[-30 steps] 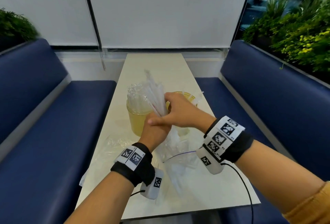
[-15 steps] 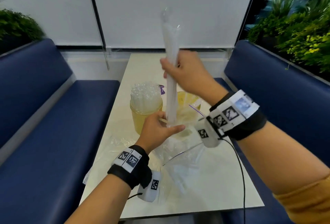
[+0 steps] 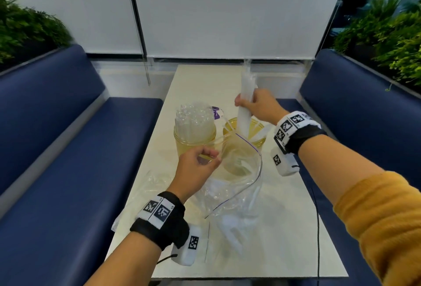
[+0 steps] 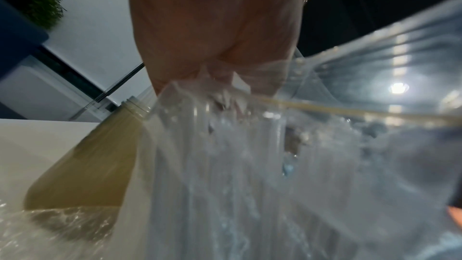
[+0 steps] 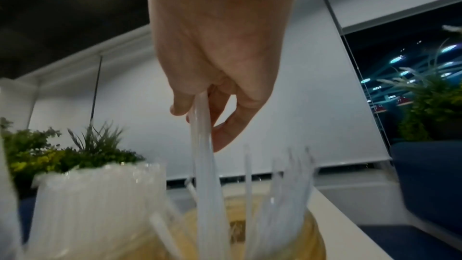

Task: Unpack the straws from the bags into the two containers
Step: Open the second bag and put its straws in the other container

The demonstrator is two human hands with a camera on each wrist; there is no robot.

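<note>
Two yellowish clear jars stand mid-table. The left jar (image 3: 194,136) is packed with wrapped straws (image 3: 193,114). The right jar (image 3: 256,133) holds a few loose straws. My right hand (image 3: 256,105) grips an upright bundle of white straws (image 3: 246,98) with its lower end inside the right jar; the right wrist view shows the bundle (image 5: 203,155) between thumb and fingers. My left hand (image 3: 196,167) pinches the rim of a clear zip bag (image 3: 237,176) that hangs open in front of the jars. In the left wrist view the bag (image 4: 275,165) fills the frame beside the left jar (image 4: 95,161).
Another crumpled clear bag (image 3: 150,185) lies on the cream table (image 3: 284,228) left of my left wrist. Blue bench seats (image 3: 68,149) flank the table. A white blind covers the far wall. Plants (image 3: 387,35) stand behind both benches.
My right hand lifted the straw bundle out of the bag, raised it high, then lowered its end into the right jar. My left hand kept hold of the bag, which now hangs open.
</note>
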